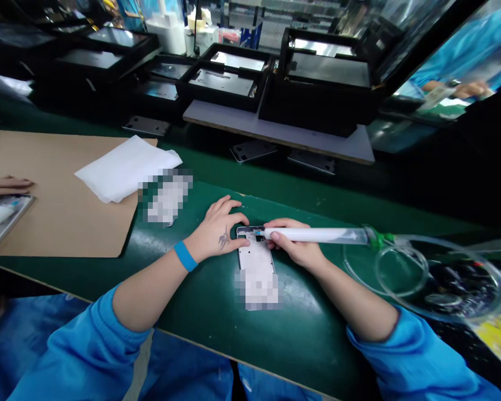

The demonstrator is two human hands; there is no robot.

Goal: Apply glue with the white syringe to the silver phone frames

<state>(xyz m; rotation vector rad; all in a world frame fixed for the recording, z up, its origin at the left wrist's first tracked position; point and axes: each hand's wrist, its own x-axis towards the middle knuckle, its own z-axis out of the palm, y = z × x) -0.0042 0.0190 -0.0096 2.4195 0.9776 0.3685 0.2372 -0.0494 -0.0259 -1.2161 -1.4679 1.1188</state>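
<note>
A pale phone frame (254, 259) lies flat on the green bench before me, its lower part blurred by pixelation. My left hand (221, 231) steadies its upper left corner between thumb and index finger; the other fingers stretch out over the bench. In my right hand (294, 245) is a white dispensing syringe (317, 235), held almost level. Its blue tip meets or nearly meets the frame's upper end; contact cannot be made out. A green cap at the syringe's back joins a clear hose (384, 267).
Beyond my left hand lie a pixelated frame (167, 200), white paper (127, 167) and a brown board (75, 223). At far left another person's hand (8, 184) is beside a frame. Black trays (221, 78) line the back, some on a raised shelf (275, 133) with frames beneath.
</note>
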